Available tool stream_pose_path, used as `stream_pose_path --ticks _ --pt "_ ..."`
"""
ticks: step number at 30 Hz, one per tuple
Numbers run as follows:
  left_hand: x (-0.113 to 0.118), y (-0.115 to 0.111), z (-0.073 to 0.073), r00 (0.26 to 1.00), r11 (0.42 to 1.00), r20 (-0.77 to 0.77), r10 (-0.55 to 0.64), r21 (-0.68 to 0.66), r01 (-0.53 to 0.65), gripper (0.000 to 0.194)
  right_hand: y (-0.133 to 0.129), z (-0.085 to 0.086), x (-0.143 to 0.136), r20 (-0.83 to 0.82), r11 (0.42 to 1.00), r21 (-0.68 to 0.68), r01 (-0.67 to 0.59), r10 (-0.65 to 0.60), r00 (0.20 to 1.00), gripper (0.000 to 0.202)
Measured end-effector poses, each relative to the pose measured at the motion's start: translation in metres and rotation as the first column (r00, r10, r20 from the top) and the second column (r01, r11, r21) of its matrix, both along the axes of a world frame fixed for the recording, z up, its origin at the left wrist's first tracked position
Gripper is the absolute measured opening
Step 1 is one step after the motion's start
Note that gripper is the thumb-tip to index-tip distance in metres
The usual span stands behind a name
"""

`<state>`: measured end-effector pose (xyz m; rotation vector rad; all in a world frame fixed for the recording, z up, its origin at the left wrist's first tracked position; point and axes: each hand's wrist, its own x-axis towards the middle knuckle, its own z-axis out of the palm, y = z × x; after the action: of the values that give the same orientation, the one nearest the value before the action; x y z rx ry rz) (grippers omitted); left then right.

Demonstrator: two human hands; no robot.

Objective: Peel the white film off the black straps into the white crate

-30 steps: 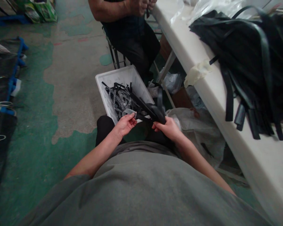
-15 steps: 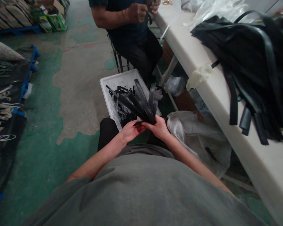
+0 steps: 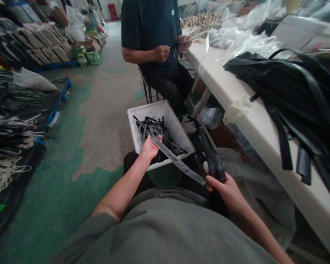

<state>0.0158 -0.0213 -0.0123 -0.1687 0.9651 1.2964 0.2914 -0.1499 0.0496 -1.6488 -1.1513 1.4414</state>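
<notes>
A pale translucent strip (image 3: 177, 161) stretches between my two hands. My left hand (image 3: 150, 147) pinches its upper end over the near left part of a white bin (image 3: 181, 137). Out to the right of the bin, my right hand (image 3: 218, 181) is closed round a bundle of looped black straps (image 3: 213, 161), and the strip's lower end reaches its fingertips. Tangled black strips and clear pieces (image 3: 154, 128) lie inside the bin.
A white table (image 3: 222, 86) runs along the right, with a heap of black straps (image 3: 291, 88) overhanging its edge. Beyond the bin a person (image 3: 154, 40) sits on a stool. Bundled goods lie on a blue-edged pallet (image 3: 55, 110) at left. Plastic bags sit under the table.
My hands have moved apart, the right one carrying the black straps right and toward me. The translucent strip now spans between them. The view has tilted up.
</notes>
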Motion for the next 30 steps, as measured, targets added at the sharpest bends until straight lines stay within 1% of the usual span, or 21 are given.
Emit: stream_pose_path --ticks 2,3,4,5,6,8,10,12,14,17,19,21,24,27,30 --pt "-0.020 0.021 0.005 0.983 0.987 -0.090 0.157 0.036 -0.155 0.028 -0.010 -0.002 0.013 0.053 0.998 -0.056 0.042 -0.039 0.998 0.040" --pt "-0.028 0.027 0.009 0.966 0.974 -0.133 0.222 0.077 -0.213 0.023 -0.013 -0.003 0.018 0.069 0.995 -0.085 0.053 -0.047 0.997 0.040" --pt "-0.034 0.030 0.013 0.946 0.958 -0.172 0.274 0.134 -0.253 0.018 -0.015 -0.005 0.020 0.071 0.992 -0.106 0.064 -0.057 0.996 0.041" --pt "-0.037 0.030 0.018 0.930 0.943 -0.205 0.305 0.200 -0.265 0.014 -0.015 -0.007 0.021 0.058 0.990 -0.119 0.074 -0.068 0.996 0.041" --pt "-0.038 0.026 0.022 0.921 0.931 -0.233 0.312 0.268 -0.247 0.012 -0.013 -0.009 0.019 0.029 0.989 -0.123 0.084 -0.081 0.996 0.041" --pt "-0.030 0.012 0.026 0.922 0.914 -0.286 0.262 0.380 -0.142 0.016 -0.006 -0.009 0.010 -0.077 0.989 -0.102 0.110 -0.118 0.990 0.040" --pt "-0.012 -0.009 0.025 0.926 0.906 -0.349 0.142 0.423 0.020 0.026 0.007 -0.006 -0.007 -0.222 0.988 -0.071 0.136 -0.149 0.964 0.039" --pt "0.009 -0.032 0.020 0.904 0.894 -0.427 0.013 0.411 0.181 0.033 0.023 0.001 -0.027 -0.349 0.987 -0.046 0.153 -0.159 0.924 0.039" --pt "0.028 -0.053 0.016 0.859 0.875 -0.502 -0.098 0.367 0.314 0.034 0.040 0.009 -0.048 -0.418 0.985 -0.024 0.169 -0.163 0.894 0.039" --pt "0.048 -0.077 0.015 0.784 0.825 -0.582 -0.215 0.322 0.465 0.031 0.059 0.015 -0.073 -0.494 0.979 0.005 0.202 -0.173 0.852 0.040" --pt "0.054 -0.087 0.019 0.730 0.781 -0.642 -0.234 0.323 0.534 0.030 0.066 0.016 -0.084 -0.527 0.968 0.019 0.250 -0.202 0.825 0.040" --pt "0.059 -0.094 0.025 0.676 0.739 -0.704 -0.219 0.333 0.586 0.031 0.067 0.015 -0.091 -0.536 0.953 0.030 0.302 -0.240 0.809 0.039" --pt "0.062 -0.099 0.028 0.604 0.705 -0.779 -0.171 0.331 0.627 0.032 0.064 0.011 -0.094 -0.545 0.944 0.033 0.328 -0.258 0.798 0.036" --pt "0.062 -0.099 0.024 0.491 0.695 -0.859 -0.147 0.263 0.669 0.026 0.063 0.010 -0.091 -0.541 0.941 0.038 0.335 -0.263 0.799 0.036" --pt "0.055 -0.098 0.021 0.367 0.653 -0.911 -0.190 0.162 0.740 0.021 0.071 0.012 -0.078 -0.538 0.933 0.073 0.353 -0.261 0.802 0.041"
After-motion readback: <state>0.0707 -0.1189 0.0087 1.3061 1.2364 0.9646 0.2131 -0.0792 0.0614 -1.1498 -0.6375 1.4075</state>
